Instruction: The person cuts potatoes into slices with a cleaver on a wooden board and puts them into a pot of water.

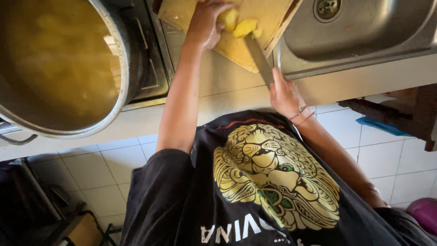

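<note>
My left hand [205, 23] presses down on a peeled yellow potato piece [229, 19] on a wooden cutting board [268, 16] at the top of the view. A second yellow piece [245, 27] lies just beside it. My right hand [284, 93] grips the handle of a kitchen knife [258, 57]. Its blade points up to the yellow pieces and its tip touches them. The board rests on the pale counter [218, 77] between the stove and the sink.
A large metal pot [119, 98] of yellowish liquid stands on the stove at the left. A steel sink [364, 32] with a drain lies to the right of the board. Below are white tiles [95, 168], a dark wooden shelf [409, 114] and my black printed shirt.
</note>
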